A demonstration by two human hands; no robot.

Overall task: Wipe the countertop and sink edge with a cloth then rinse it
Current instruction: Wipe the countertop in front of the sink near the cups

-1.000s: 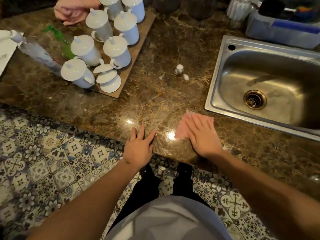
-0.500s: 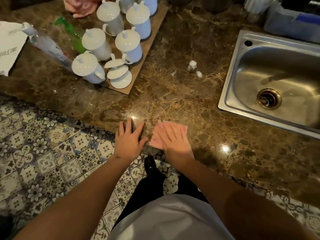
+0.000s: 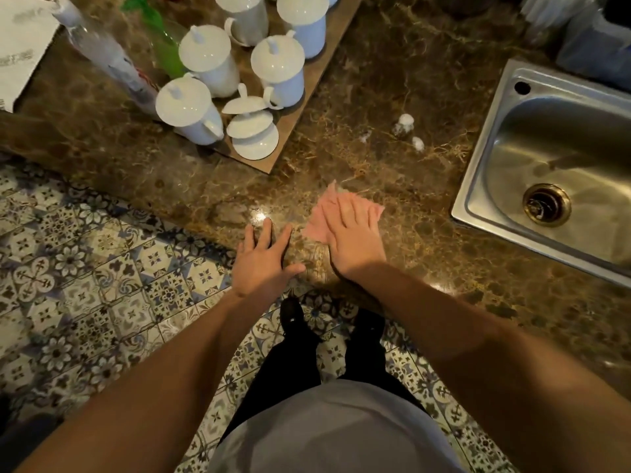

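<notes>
Pink and thin, lying flat on the brown marble countertop [image 3: 392,80]: cloth [image 3: 319,221], creased, one corner poking up at 12 o'clock. Sitting near the front edge, well apart from the steel sink [image 3: 478,186] over at 3 o'clock. Pressing down on it, right hand [image 3: 353,238], palm flat, fingers extended and slightly fanned, cloth peeking out at 12 and 9 o'clock of the fingers. Resting just beside at 9 o'clock, left hand [image 3: 264,259], fingers spread on the counter edge, gripping nothing. Standing off at 11 o'clock, white lidded cups [image 3: 205,59] on a board.
</notes>
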